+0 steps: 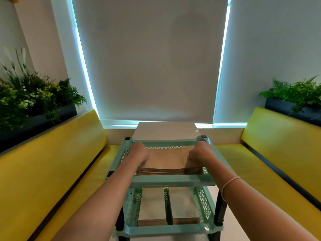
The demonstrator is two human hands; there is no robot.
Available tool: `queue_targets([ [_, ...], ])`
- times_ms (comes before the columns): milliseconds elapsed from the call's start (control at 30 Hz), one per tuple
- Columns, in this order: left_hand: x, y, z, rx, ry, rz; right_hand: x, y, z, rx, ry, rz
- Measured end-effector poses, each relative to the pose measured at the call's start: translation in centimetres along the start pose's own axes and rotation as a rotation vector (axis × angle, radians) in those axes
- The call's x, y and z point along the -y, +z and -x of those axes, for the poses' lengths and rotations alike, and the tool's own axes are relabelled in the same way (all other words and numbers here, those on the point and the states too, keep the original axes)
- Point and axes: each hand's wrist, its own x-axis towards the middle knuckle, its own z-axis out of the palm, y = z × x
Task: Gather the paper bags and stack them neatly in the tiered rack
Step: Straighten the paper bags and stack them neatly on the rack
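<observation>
Nearest the camera, the lower tier (166, 229) of the mint rack (173, 182) already held two flat piles of brown bags (184, 202), one either side of a centre divider. Above it, the top tier (163, 142) carried a thicker stack (166, 160), its folded edges facing the person.

Left hand (139, 152) curled round the stack's left edge; right hand (199, 152) curled round its right edge, fingers tucked at the side. Both gripped the stack, which lay inside the top tier, seemingly resting on its floor. Judged step: squaring the stack in place.

Risks from here:
- Stack's near edges looked fanned; releasing without tapping them flush could leave a ragged pile.
- Squeezing inward from both sides could bow or crease the thin paper.
- Pushing hard towards the far wall could shift the light rack on the table (165, 130).

Beyond the rack, the table ran to a drawn blind (147, 58). Yellow benches (52, 153) flanked both sides, with planters (34, 101) behind them.
</observation>
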Motion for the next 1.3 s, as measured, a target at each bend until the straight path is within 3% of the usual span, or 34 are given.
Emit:
queue_targets([
  [233,-0.1,0.4,0.1,0.025,0.019,-0.073,-0.2,0.2,0.2,0.031,-0.005,0.078],
  [400,0.2,0.2,0.8,0.014,-0.003,0.007,-0.3,0.2,0.4,0.035,-0.005,0.041],
  [533,0.4,-0.4,2.1,-0.12,0.009,0.289,0.3,0.1,1.8,-0.1,-0.082,-0.062],
  [633,0.1,-1.1,4.9,-0.328,0.157,0.542,0.5,-1.2,5.2,-0.225,-0.23,-0.113],
  [733,-0.3,-1.1,9.4,-0.378,0.313,0.748,-0.4,-2.1,9.5,-0.27,-0.349,-0.19],
  [833,-0.2,1.2,13.7,-0.257,0.41,0.791,-3.2,-1.4,13.7,-0.245,-0.375,-0.213],
  [933,0.6,5.8,16.4,-0.051,0.42,0.767,-7.4,1.6,16.0,-0.143,-0.282,-0.129],
  [1100,3.7,16.0,18.4,0.29,0.192,0.397,-15.0,8.9,17.6,0.179,0.046,0.095],
  [1200,5.2,19.5,19.1,0.361,0.141,0.145,-17.0,11.7,18.4,0.248,0.144,0.109],
  [1300,5.7,21.4,19.5,0.325,0.149,0.101,-17.0,13.1,19.0,0.204,0.133,0.093],
])
